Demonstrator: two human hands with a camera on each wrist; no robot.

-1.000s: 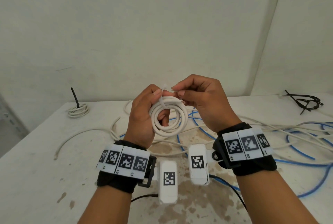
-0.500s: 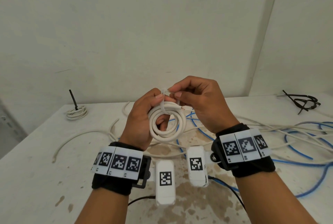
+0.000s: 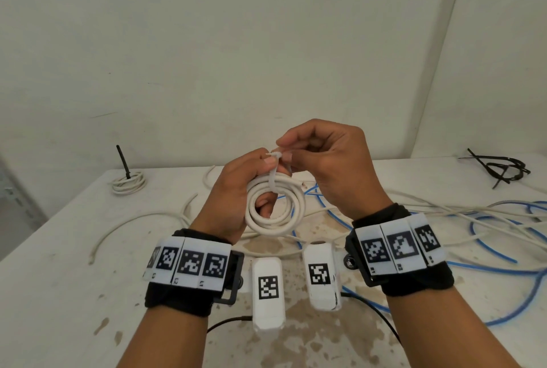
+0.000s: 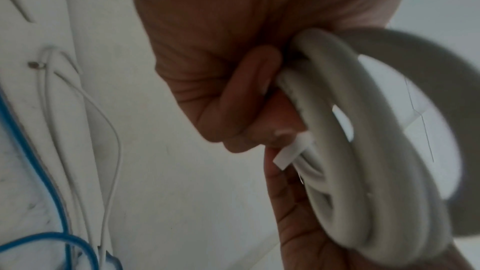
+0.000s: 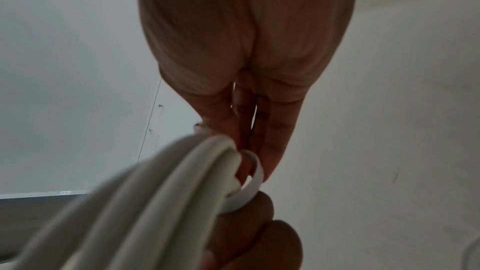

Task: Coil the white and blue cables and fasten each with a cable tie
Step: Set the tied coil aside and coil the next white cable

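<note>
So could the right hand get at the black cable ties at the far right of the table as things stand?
Probably not at once: the right hand is pinching the white cable tie on the white coil. The path across the table to the black cable ties looks open.

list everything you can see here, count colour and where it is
white cable coil: one, white, held up over the table between both hands
white cable tie: one, white, looped round the top of the coil
tied coil: one, white with a black tie standing up, far left of the table
loose white cables: several, white, strewn across the table's middle and right
blue cable: uncoiled, count unclear, blue, right side of the table
black cable ties: a small pile, black, far right corner
table: one, white, stained near the middle
wrist cameras: two, white with black markers, under the wrists
left hand: grips the coil
right hand: pinches the tie's end
</note>
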